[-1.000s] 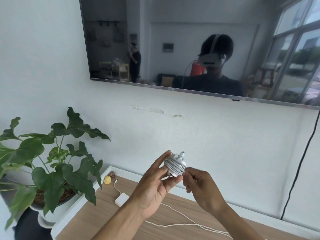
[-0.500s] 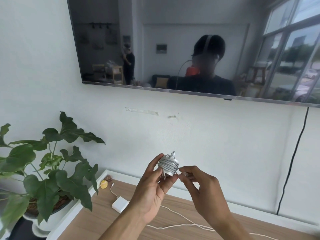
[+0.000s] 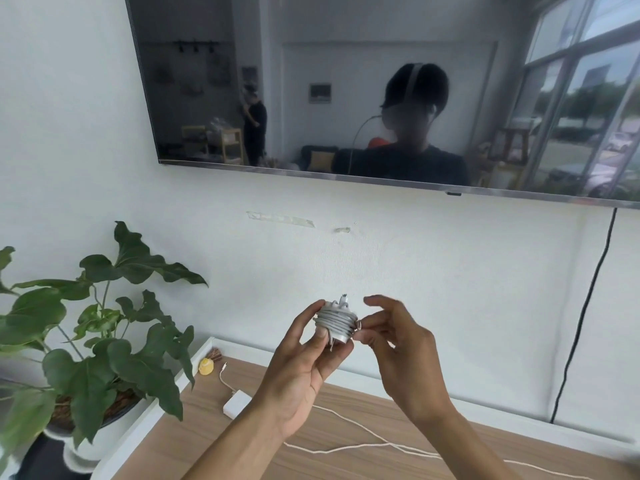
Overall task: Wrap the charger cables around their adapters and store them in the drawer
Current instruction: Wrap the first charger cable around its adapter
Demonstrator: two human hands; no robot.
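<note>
The wrapping of the first charger looks all but finished. The left hand holds up a small white charger adapter in front of the wall, above the near edge of the light wooden tabletop. The thumb presses its near face and the fingers curl round the far side, clamped on it. A pale grey cable lies in tight turns around the adapter's body, and a plug tip sticks up from the top.

The right hand is at the bundle's right edge. Its index finger is raised and apart from the rest, while the thumb and lower fingers close together on what seems to be the loose cable tail, probably tucking it under a turn.

The next move calls for securing that tail so the coils do not spring loose, then carrying the bundle to the drawer, which is not in view.

A second, flat white rectangular adapter lies on the tabletop to the left, with its thin white cord trailing unwound to the right; it is yet to be wrapped. A leafy green potted plant stands at the far left, and a dark wall-mounted screen hangs above.
</note>
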